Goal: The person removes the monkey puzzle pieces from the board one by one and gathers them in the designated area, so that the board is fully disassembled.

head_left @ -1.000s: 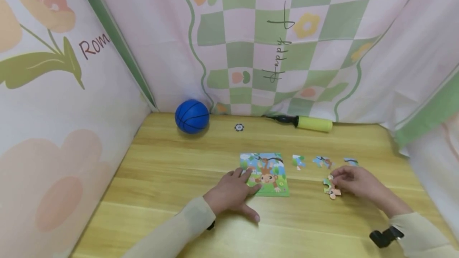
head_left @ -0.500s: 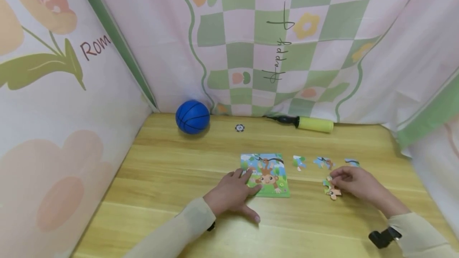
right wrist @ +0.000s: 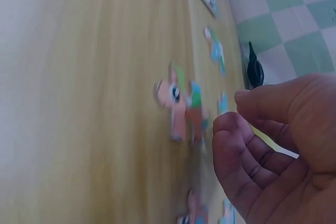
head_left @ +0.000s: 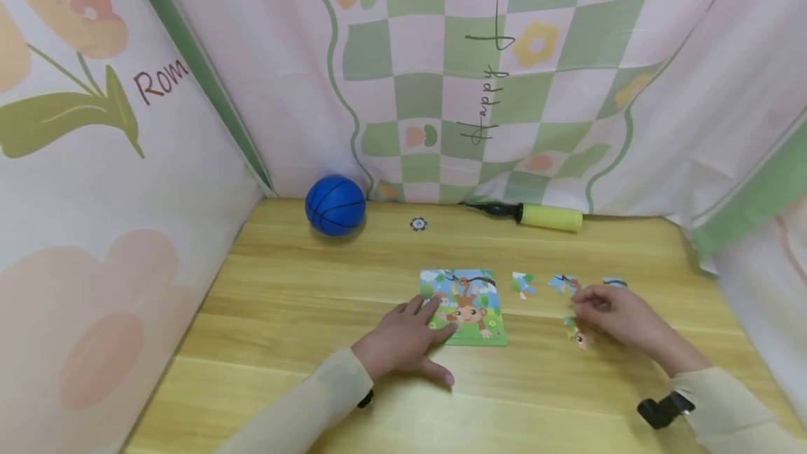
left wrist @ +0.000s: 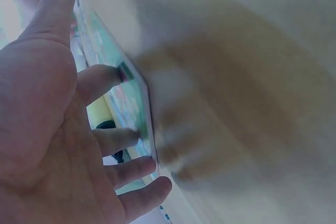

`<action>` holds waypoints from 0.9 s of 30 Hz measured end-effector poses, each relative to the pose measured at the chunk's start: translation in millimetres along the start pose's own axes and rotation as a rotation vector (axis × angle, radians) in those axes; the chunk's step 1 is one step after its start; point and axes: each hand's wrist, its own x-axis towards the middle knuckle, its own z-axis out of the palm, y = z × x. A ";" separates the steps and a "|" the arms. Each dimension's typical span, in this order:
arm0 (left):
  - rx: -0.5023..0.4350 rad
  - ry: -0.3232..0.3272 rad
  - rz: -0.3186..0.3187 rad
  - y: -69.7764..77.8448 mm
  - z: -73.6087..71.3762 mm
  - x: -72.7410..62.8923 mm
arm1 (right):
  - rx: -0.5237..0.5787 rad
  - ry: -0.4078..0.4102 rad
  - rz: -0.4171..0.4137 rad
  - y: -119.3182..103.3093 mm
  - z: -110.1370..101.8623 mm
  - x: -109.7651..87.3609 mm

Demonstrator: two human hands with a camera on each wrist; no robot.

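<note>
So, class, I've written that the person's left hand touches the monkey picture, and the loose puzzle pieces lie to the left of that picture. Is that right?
Not quite: the loose puzzle pieces lie to the right of the monkey picture, as the head view shows. The left hand does touch the picture.

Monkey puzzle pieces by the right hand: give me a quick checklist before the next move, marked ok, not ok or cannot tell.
1. Right hand holds no piece: ok, the right wrist view shows nothing pinched.
2. Eye piece face up: ok, its printed eye shows.
3. Eye piece lying flat: cannot tell, that view is blurred.
4. Branch piece fully visible from the head: not ok, the right hand covers its near edge.
5. Left hand on the monkey picture: ok, its fingers rest there.
6. Blue ball and pump clear of both hands: ok, both lie farther back.
</note>
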 end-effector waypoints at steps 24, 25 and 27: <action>-0.048 -0.020 -0.024 -10.1 8.7 -11.3 | 0.000 -0.275 -0.307 -131.2 101.5 88.7; -0.042 -0.018 -0.022 -10.1 8.3 -11.1 | -0.019 -0.266 -0.313 -133.4 104.7 89.7; -0.023 -0.013 -0.021 -10.3 7.9 -11.1 | -0.054 -0.239 -0.314 -137.4 109.0 91.4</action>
